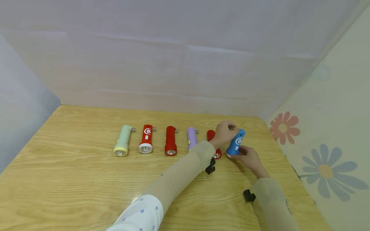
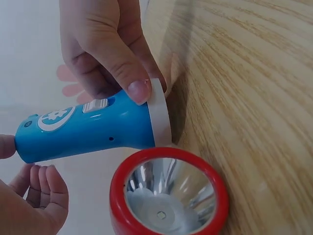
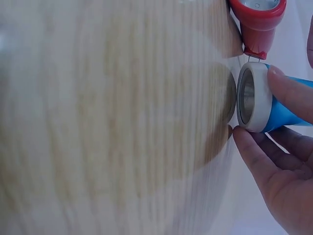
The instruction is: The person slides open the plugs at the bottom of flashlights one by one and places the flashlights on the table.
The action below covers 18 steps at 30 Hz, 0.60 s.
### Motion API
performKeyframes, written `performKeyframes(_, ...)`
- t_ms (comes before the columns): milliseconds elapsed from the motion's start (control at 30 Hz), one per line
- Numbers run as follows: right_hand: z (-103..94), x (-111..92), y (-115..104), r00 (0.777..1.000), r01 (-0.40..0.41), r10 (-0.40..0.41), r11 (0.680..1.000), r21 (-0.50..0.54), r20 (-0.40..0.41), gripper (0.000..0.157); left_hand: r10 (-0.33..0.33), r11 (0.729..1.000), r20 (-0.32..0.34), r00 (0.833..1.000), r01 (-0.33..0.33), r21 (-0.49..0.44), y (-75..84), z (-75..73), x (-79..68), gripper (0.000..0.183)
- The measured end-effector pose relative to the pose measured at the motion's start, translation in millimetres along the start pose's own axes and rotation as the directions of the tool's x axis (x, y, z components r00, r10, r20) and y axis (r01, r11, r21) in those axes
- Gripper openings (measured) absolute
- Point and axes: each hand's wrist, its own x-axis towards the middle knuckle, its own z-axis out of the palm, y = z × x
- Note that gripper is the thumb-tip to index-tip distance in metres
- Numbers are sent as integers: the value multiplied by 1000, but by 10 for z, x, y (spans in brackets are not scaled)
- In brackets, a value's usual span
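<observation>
A blue flashlight (image 1: pixel 235 141) with a white head stands nearly upright at the right of the table, head down and slightly tilted. The fingertips of my left hand (image 1: pixel 225 132) hold its tail end from above; the left wrist view shows that hand (image 2: pixel 36 203) with several fingers curled. Low on the flashlight, my right hand (image 1: pixel 251 159) grips the head, its thumb lying across the white rim in the right wrist view. Just left of it lies a red flashlight (image 1: pixel 211 134), partly hidden behind my left hand and wrist.
Further left, a purple flashlight (image 1: pixel 191 136), a plain red one (image 1: pixel 170 139), a red one with a white head (image 1: pixel 146 136) and a pale green one (image 1: pixel 124 136) lie in a row, lenses facing me. Flowered cloth (image 1: pixel 323 141) borders the table's right edge; pale sheeting (image 1: pixel 162 70) hangs behind.
</observation>
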Motion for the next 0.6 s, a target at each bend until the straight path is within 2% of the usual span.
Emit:
performKeyframes(133,-7,16,19,1000,22,-22,1000,-17,17,58,-17,1000,21,1000,17,1,19,14,-32,19)
performKeyframes(367,-15,23,25,999,48,-47,997,-68,19,56,2,1000,83,997,0,-26,48,7,-106,21)
performKeyframes(600,-24,37,27,997,76,-74,994,-76,36,53,17,1000,110,994,-18,10,44,-6,-135,23)
